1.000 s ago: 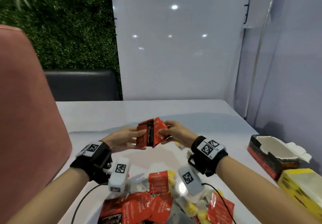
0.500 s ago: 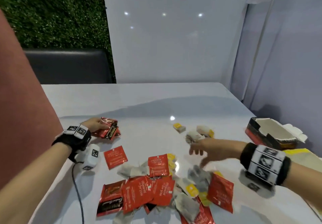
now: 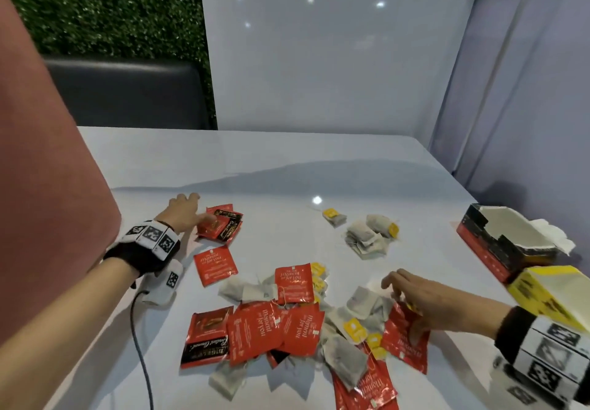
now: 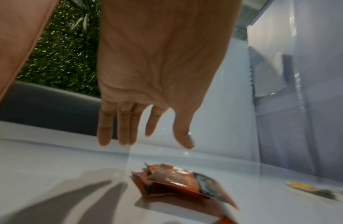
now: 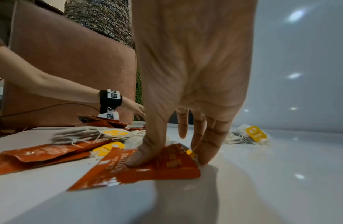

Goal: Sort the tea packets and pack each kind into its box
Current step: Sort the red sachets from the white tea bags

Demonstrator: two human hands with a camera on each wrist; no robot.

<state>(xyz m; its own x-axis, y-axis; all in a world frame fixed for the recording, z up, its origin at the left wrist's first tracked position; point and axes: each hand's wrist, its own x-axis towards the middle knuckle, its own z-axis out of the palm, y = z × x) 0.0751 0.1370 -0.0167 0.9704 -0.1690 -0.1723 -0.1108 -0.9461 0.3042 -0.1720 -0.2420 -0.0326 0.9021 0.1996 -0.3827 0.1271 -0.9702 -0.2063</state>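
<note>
Head view: we find a mixed heap (image 3: 287, 323) of red packets and loose tea bags with yellow tags at the near middle of the white tabletop (image 3: 287, 173). The left hand (image 3: 183, 213) hovers at the far left, fingers straight and released, just beside a small stack (image 3: 223, 224) of red-and-black packets; whether it touches the stack we cannot tell. One red packet (image 3: 215, 264) lies alone near that stack. The right hand (image 3: 424, 298) reaches into the right side of the heap, on a red sachet (image 3: 404, 339). A sorted pile (image 3: 367, 237) of bags lies far right of centre. A red box (image 3: 498, 243) and a yellow box (image 3: 549, 294) sit open at the right edge.

Left wrist view: we see the fingers (image 4: 124, 130) extended, holding nothing, above the tabletop, with the stack (image 4: 178, 183) lying below and apart from them.

Right wrist view: we record the thumb pressed onto the sachet (image 5: 147, 168) while the curled fingers (image 5: 209, 145) meet its far edge, pinching it against the tabletop. Yellow-tagged bags lie left and behind.
</note>
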